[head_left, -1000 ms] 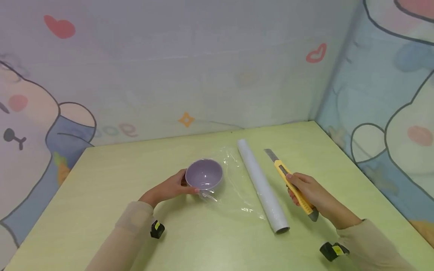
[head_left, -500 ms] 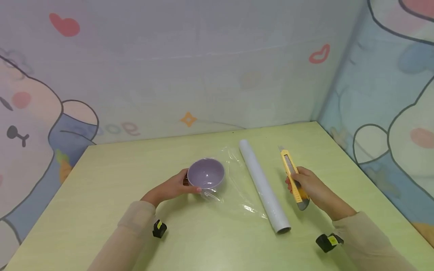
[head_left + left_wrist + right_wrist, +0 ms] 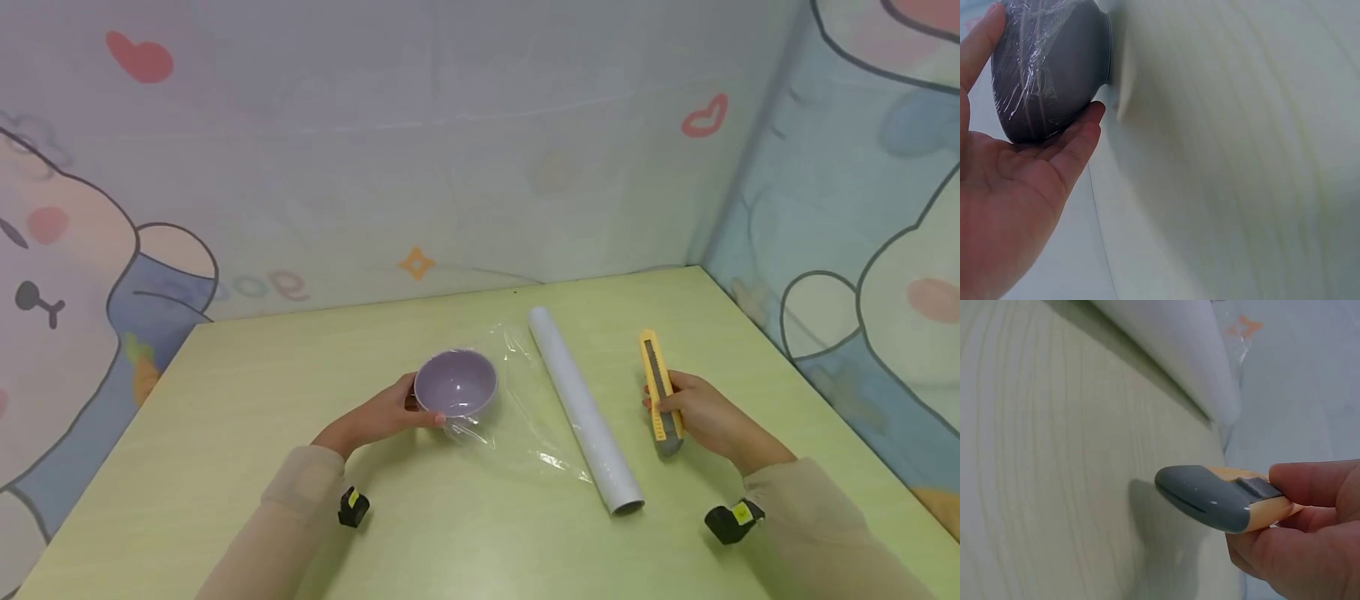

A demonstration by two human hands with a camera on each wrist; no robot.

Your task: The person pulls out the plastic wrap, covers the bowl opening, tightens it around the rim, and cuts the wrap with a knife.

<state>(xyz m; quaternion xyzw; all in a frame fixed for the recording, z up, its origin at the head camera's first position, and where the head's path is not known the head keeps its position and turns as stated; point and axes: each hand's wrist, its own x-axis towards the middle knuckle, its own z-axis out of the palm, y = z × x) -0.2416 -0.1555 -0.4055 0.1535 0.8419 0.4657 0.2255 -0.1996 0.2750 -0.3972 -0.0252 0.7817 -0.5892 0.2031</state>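
A purple bowl point(image 3: 455, 383) stands on the table with clear plastic wrap point(image 3: 517, 425) over it, the film stretching right toward the roll. My left hand point(image 3: 381, 417) grips the bowl's left side, thumb near the front rim and fingers behind. In the left wrist view, crinkled film covers the side of the bowl point(image 3: 1054, 69), and the fingers of my left hand point(image 3: 1016, 181) curve under it. My right hand point(image 3: 705, 412) holds a yellow utility knife point(image 3: 654, 367) above the table, thumb on its grey slider. No blade shows beyond its front end. The knife's grey butt point(image 3: 1204, 497) faces the right wrist camera.
A long roll of plastic wrap point(image 3: 581, 408) lies between the bowl and the knife, slanting away from me. The pale green table point(image 3: 262, 400) ends at a fabric wall point(image 3: 480, 167) with printed cartoons at the back and sides.
The knife's long blade has slid back into the handle. My right hand has turned the knife more upright and shifted it slightly right. My left hand stays on the bowl.
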